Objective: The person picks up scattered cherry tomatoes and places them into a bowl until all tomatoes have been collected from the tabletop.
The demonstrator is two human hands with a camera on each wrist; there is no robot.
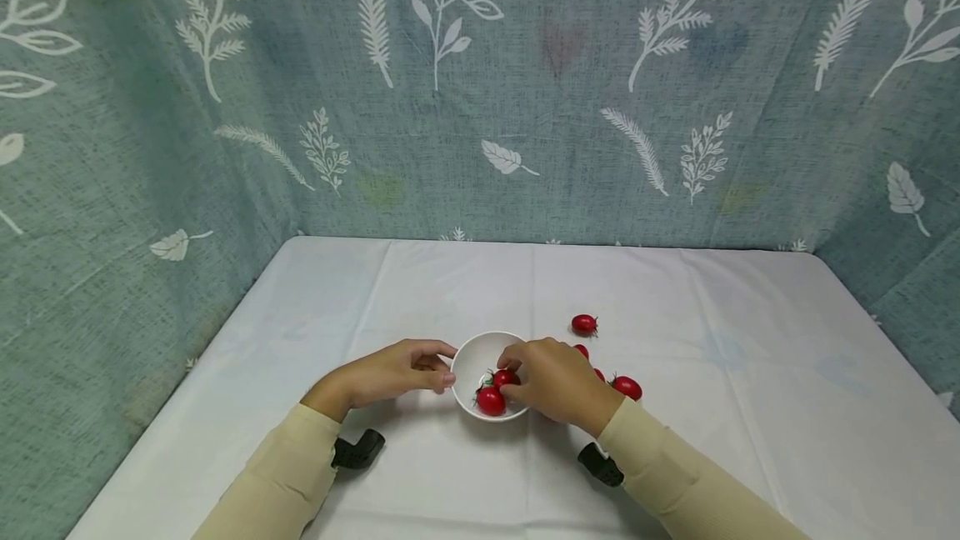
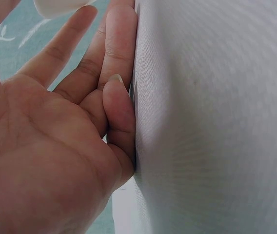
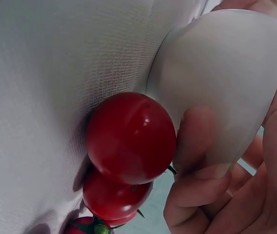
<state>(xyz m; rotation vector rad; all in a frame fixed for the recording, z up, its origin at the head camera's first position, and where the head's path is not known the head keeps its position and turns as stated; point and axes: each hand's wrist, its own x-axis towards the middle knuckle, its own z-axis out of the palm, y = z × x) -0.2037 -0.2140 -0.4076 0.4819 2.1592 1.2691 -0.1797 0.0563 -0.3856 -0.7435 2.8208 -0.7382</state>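
A white bowl (image 1: 467,357) stands near the middle of the table, with cherry tomatoes in it. My left hand (image 1: 397,373) is at the bowl's left side, thumb and index fingertips touching the rim; in the left wrist view its lower fingers rest against the cloth. Over the right rim reaches my right hand (image 1: 555,377), pinching a red cherry tomato (image 1: 506,378) inside the bowl. Another cherry tomato (image 1: 491,401) lies in front of it. Part of the pinch is hidden behind the bowl wall (image 3: 221,63) in the right wrist view.
Several loose cherry tomatoes lie right of the bowl: one farther back (image 1: 583,324), one at the right (image 1: 627,387), others partly behind my right hand. White cloth (image 1: 337,298) covers the table. A leaf-patterned green curtain (image 1: 480,123) hangs behind it.
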